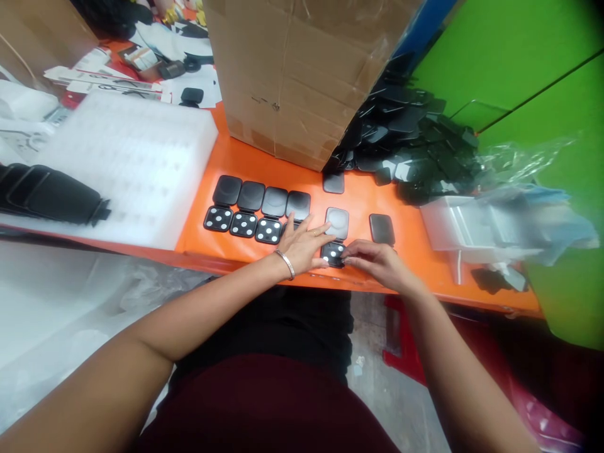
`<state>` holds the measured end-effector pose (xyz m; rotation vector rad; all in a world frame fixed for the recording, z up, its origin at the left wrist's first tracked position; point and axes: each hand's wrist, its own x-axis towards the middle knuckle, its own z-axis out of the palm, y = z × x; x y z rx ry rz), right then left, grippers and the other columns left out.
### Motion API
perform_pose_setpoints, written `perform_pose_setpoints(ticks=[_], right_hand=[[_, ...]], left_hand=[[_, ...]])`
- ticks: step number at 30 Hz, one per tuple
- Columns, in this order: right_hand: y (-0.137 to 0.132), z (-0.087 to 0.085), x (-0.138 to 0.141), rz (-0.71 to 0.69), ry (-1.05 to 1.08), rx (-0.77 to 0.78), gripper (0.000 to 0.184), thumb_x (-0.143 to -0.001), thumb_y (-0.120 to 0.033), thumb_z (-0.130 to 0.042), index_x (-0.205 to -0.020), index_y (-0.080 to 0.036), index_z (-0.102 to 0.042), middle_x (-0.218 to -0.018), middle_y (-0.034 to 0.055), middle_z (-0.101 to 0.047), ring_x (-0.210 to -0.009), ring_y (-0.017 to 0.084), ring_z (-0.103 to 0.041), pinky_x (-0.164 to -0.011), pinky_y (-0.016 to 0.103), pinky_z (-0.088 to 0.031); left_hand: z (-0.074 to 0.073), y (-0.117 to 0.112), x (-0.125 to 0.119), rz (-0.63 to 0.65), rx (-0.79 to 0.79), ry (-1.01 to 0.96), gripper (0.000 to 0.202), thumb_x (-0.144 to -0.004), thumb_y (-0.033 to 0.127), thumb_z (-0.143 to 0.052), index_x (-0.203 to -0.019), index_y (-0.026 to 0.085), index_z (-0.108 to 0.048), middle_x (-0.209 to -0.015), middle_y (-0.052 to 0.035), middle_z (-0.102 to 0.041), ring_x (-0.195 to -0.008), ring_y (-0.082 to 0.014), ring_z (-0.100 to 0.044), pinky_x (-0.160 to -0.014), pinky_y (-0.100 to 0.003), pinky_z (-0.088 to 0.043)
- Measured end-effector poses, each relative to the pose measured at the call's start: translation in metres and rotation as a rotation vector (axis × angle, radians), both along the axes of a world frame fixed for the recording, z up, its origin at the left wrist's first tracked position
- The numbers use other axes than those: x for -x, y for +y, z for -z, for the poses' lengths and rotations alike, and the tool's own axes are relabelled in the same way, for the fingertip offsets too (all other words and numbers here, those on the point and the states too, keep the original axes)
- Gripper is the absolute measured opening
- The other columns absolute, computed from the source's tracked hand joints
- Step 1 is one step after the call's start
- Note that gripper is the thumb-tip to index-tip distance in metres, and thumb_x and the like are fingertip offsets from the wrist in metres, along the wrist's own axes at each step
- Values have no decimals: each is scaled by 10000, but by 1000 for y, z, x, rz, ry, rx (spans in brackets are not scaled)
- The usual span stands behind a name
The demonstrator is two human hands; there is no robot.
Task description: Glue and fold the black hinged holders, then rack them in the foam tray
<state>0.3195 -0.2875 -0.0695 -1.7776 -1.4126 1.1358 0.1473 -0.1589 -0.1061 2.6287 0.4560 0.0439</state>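
Observation:
On the orange table lie several black square hinged cases (252,195), opened out, with white round dots on their lower halves. My left hand (304,245) rests with fingers spread, partly covering the fourth case in the row. Its fingertips reach to another open case (336,223) on the right, whose upper half looks grey with glare. My right hand (375,261) has its fingers pinched together at the right edge of that case's dotted half (333,254); whatever they hold is too small to make out. Further right is a single black case (382,228).
A tall cardboard box (302,75) stands behind the cases. A heap of black pieces (410,132) fills the back right. White foam block (127,157) and a black bottle-like object (47,192) are at left. A white box with plastic bags (453,223) sits at right.

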Motion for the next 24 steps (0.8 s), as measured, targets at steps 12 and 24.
perform_pose_setpoints(ticks=[12,24], right_hand=[[16,34,34,292,-250,-243,135,-832,-306,-590,-854,-186,-648,-820,61,-670,-727,191,-605,-682,322,-493],[30,34,36,173,-536,-173,109,-773,-114,-569,-688,-178,-546,-689,37,-577,-643,163,-533,-616,273,-416]], left_hand=[[2,-2,-1,-39,26,-20,771,-785,475,-666,-1418,224,-304,-1398,-61,-497,-1421,-325,-162,-1099,-645,47],[6,-1,-2,-33,8,-41,793,-792,445,-666,-1434,228,-254,-1414,-63,-478,-1417,-328,-178,-1105,-639,4]])
